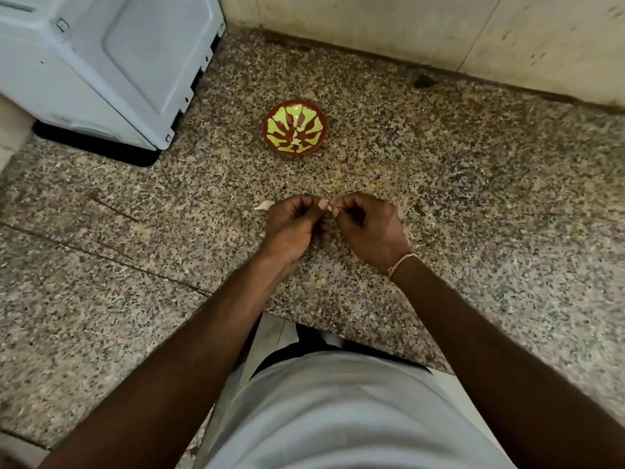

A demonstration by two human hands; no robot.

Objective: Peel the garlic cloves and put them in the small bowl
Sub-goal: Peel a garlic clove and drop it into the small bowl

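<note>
**Garlic clove pinched between both hands**

Pale shirt (338,411) fills the foreground. Beyond it, the left hand (292,225) and right hand (367,225) meet with fingers curled, pinching a small garlic clove (329,208) between them; its axis is unclear. Another clove (264,205) lies left, long axis roughly left-right. The small bowl (295,129) sits farther back on the speckled stone counter (473,204), near a white appliance (101,62) and tiled wall (439,25).

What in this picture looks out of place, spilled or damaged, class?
One pale piece, a garlic clove or peel, lies loose on the speckled counter just left of the hands, outside the small bowl. A dark chip marks the counter near the wall. Nothing else stands out.
</note>
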